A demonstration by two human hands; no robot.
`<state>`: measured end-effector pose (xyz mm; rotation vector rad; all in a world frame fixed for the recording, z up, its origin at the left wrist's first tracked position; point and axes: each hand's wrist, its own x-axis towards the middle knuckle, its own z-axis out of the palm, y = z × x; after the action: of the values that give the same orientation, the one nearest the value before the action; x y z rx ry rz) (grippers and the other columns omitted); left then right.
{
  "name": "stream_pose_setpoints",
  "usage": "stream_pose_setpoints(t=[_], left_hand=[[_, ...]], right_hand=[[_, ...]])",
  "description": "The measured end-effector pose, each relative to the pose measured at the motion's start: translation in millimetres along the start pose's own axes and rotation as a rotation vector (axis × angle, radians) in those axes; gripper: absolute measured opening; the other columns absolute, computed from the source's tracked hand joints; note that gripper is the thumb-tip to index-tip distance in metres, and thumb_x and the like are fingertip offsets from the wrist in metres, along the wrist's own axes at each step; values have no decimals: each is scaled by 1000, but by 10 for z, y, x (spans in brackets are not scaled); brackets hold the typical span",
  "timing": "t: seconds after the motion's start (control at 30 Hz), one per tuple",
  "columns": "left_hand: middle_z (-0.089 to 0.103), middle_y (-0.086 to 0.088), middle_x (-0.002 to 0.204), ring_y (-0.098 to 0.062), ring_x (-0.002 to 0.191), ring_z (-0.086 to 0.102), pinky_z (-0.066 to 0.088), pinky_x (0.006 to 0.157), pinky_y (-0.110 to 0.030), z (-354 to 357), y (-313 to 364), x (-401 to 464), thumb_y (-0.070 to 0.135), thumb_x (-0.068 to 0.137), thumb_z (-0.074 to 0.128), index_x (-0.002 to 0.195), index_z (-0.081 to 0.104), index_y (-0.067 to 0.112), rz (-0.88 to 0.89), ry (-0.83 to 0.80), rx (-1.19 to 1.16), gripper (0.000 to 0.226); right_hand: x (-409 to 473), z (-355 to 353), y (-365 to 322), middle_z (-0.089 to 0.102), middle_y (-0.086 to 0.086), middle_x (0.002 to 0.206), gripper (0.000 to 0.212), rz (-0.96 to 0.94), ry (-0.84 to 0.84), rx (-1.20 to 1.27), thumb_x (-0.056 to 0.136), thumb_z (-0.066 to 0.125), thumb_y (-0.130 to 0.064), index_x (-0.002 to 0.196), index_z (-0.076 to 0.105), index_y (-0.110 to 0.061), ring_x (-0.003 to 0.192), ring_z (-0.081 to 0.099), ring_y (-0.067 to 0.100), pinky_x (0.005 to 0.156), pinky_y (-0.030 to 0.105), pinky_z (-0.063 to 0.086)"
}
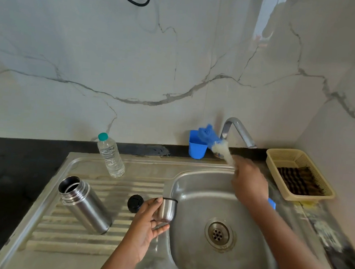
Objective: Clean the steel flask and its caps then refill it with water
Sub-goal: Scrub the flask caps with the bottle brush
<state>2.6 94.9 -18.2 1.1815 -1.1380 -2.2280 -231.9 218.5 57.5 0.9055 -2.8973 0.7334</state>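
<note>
L hand [145,222] pinches small domed steel cap [166,210]; R hand [248,181] grips blue-white bottle brush [218,144], blurred; wet cap could slip into steel sink [190,177]

On the steel drainboard [47,213] stand the open flask [85,205], black cap [135,203] and water bottle [111,156].

Head view, down over sink [186,267]

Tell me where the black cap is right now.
The black cap sits on the sink's drainboard at centre, between the open steel flask and the left hand.
</note>
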Motion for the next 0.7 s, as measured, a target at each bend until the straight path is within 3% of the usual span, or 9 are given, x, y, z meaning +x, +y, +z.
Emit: stream_pose_setpoints(t=[0.1,0.2,0.27,0.37,0.43,0.57,0.7], left_hand=[[66,-21,95,-33,89,66,56,78,-41,37,-21,7,36,78,71,108,58,14,6,38,-38,38],[67,-20,97,-35,94,66,55,79,-40,77,-39,7,33,85,70,104,58,15,6,42,-80,29],[66,-18,89,-32,90,66,55,79,-38,112,-55,-3,31,88,68,98,57,14,17,59,-105,23],[63,-14,76,-28,84,64,54,79,-37,191,-75,-14,30,89,66,87,57,10,43,89,-132,22],[63,-12,76,-26,83,64,54,79,-36,235,-95,-2,31,90,66,84,59,9,59,118,-145,23],[66,-12,81,-23,79,68,56,70,-30,366,-91,8,26,93,62,90,63,8,98,139,-220,18],[71,-10,82,-21,83,71,57,75,-31,534,-76,-19,28,93,63,89,64,7,145,98,-222,22]], right_hand=[[-497,178,199,64,4,118,41,60,69,185,93,49,-7,129,58,-24,99,63,32,76,42,53],[-938,405,455,69,0,107,35,178,-127,193,95,50,-16,125,61,-31,98,65,30,72,36,49],[-1166,461,554,67,-12,95,40,192,-180,260,93,54,-14,120,63,-42,94,66,23,70,32,47],[-1403,399,576,70,-22,86,63,109,-110,478,84,63,5,104,62,-55,83,68,6,72,24,52],[-1535,335,558,73,-19,94,65,21,-39,579,81,64,14,106,68,-46,87,69,0,77,18,53],[-1683,313,567,69,-22,111,50,-146,8,486,83,60,-7,113,67,-47,99,66,-2,80,20,53],[-1679,287,676,67,-22,102,62,-148,51,501,82,61,3,116,64,-49,86,65,-1,70,18,53]])
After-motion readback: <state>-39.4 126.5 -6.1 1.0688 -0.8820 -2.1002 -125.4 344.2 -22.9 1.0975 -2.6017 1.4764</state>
